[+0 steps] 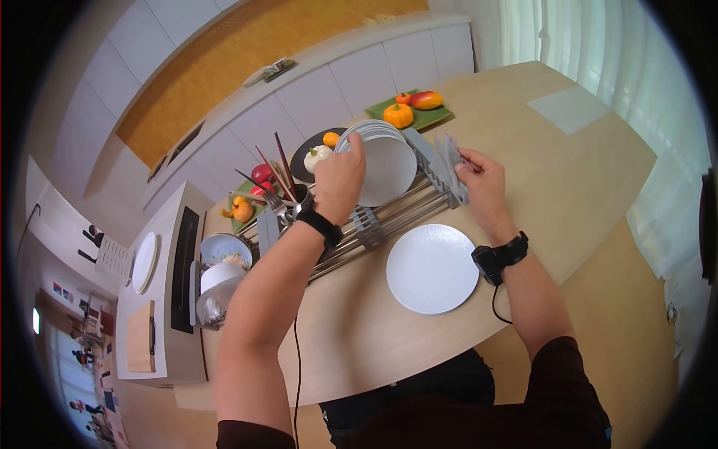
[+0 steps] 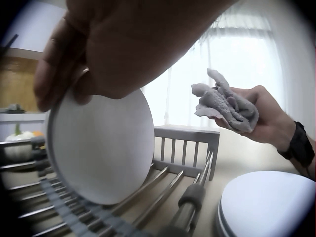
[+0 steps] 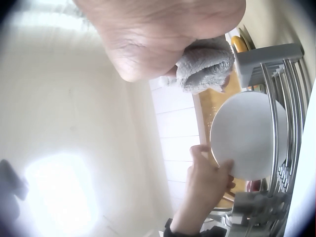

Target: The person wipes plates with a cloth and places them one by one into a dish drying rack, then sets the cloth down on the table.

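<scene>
My left hand (image 1: 340, 183) pinches the rim of a white plate (image 1: 390, 170), which stands on edge in the metal-barred dish rack (image 1: 389, 217). Several more plates (image 1: 357, 129) stand behind it in the head view. In the left wrist view, the thumb lies over the front face of the held plate (image 2: 106, 148) and the fingers go behind it. A crumpled grey cloth (image 1: 447, 161) is gripped in my right hand (image 1: 485, 187), beyond the rack's right end. Close in front of the rack lies a small stack of white plates (image 1: 432, 269), its layered edge showing in the left wrist view.
A cup of chopsticks and forks (image 1: 288, 198) stands at the rack's left, near bowls (image 1: 224, 273). Behind are a dark plate with a white pumpkin (image 1: 317, 157) and a green tray (image 1: 434, 117) with orange pumpkins. A pale sheet (image 1: 570, 110) lies at far right.
</scene>
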Demonstrator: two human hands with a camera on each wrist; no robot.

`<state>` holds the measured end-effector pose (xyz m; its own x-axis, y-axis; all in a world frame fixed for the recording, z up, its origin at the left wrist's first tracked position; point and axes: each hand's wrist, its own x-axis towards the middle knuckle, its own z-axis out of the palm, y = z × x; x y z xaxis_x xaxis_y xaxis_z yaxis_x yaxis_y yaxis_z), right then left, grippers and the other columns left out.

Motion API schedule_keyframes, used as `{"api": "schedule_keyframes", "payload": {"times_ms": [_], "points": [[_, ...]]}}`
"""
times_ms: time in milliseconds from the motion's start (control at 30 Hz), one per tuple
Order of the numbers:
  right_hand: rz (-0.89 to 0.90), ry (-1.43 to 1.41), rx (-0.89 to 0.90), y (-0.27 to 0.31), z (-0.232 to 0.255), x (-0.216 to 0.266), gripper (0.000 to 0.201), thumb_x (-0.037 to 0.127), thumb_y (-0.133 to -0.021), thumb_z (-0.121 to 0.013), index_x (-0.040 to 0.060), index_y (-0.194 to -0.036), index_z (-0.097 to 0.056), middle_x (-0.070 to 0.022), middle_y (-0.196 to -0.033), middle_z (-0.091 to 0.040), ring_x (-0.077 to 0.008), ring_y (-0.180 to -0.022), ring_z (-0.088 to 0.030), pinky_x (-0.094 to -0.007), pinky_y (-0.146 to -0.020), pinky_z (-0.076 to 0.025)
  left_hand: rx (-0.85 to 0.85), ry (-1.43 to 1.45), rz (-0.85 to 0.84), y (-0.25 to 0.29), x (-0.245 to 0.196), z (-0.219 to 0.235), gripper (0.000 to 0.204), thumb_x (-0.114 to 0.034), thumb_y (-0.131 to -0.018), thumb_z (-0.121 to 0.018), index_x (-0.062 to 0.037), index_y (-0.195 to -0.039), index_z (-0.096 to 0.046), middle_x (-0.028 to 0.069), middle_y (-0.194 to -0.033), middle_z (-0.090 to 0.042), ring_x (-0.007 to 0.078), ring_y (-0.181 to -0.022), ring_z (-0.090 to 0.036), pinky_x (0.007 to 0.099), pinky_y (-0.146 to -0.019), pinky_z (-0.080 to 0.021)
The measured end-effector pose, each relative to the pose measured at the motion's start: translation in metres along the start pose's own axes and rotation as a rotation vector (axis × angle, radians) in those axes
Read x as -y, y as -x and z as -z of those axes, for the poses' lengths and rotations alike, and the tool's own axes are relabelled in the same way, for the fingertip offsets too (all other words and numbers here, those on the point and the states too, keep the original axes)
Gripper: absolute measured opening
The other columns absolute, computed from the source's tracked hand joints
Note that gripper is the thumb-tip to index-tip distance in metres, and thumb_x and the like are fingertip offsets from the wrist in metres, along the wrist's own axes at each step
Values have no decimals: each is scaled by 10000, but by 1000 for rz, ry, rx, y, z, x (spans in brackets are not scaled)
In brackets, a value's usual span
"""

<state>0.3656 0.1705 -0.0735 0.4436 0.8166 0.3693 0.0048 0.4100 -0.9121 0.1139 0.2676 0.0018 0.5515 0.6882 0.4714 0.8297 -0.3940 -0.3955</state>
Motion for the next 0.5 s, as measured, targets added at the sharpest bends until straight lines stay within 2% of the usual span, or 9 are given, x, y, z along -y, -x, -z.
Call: {"api": "schedule_keyframes", "payload": {"times_ms": [133, 200, 267, 333, 367, 433, 467, 500], "points": [[66, 47, -4, 2, -3, -4, 318, -6, -972, -701, -83, -1273, -768, -78, -1068, -803, -110, -925, -719, -267, -865, -572, 37, 80, 159, 19, -1, 21, 333, -91, -994, -655, -14, -1293, -530, 122, -748, -763, 337, -683, -774, 469, -572, -576], [87, 76, 8, 3, -4, -5, 321, -2, -969, -710, -79, -1273, -771, -89, -1073, -805, -118, -932, -724, -272, -878, -577, -43, 328, 252, 56, -10, 42, 322, -141, -1018, -671, -43, -1288, -525, 150, -774, -764, 387, -728, -770, 514, -642, -587], [80, 57, 10, 4, -6, -9, 321, -2, -966, -713, -78, -1272, -772, -93, -1080, -805, -120, -940, -724, -276, -880, -579, 25, 634, 292, 97, -24, 49, 324, -210, -1018, -718, -58, -1264, -571, 166, -805, -767, 434, -755, -754, 531, -694, -586], [64, 46, 16, 7, -6, -10, 321, -2, -963, -716, -77, -1270, -773, -96, -1088, -805, -123, -948, -724, -280, -883, -581, 64, 1012, 374, 138, -40, 43, 290, -170, -1014, -779, -21, -1212, -629, 109, -812, -789, 303, -736, -791, 404, -691, -611], [89, 61, 47, 8, -5, -6, 320, 0, -960, -718, -77, -1267, -773, -100, -1099, -806, -128, -959, -724, -286, -891, -583, 64, 1018, 383, 154, -46, 42, 290, -170, -1014, -779, -21, -1212, -629, 109, -812, -789, 303, -736, -791, 404, -691, -611], [112, 84, 95, 11, -5, 0, 320, 2, -958, -721, -77, -1264, -774, -103, -1110, -807, -134, -970, -725, -293, -898, -584, 203, 1339, 520, 181, -57, 40, 348, -162, -1019, -778, -2, -1299, -649, 121, -956, -807, 273, -885, -797, 387, -807, -627], [130, 111, 128, 12, -6, 3, 318, 5, -954, -726, -69, -1259, -779, -105, -1117, -806, -138, -978, -725, -296, -905, -584, 197, 1345, 535, 191, -60, 33, 348, -162, -1019, -778, -2, -1299, -649, 121, -956, -807, 273, -885, -797, 387, -807, -627], [148, 136, 162, 15, -7, 6, 316, 8, -949, -730, -61, -1253, -784, -106, -1124, -806, -143, -986, -725, -300, -912, -584, 145, 1338, 472, 202, -64, 23, 408, -169, -1020, -779, -5, -1362, -631, 143, -1095, -784, 271, -1015, -774, 393, -896, -614]]}}
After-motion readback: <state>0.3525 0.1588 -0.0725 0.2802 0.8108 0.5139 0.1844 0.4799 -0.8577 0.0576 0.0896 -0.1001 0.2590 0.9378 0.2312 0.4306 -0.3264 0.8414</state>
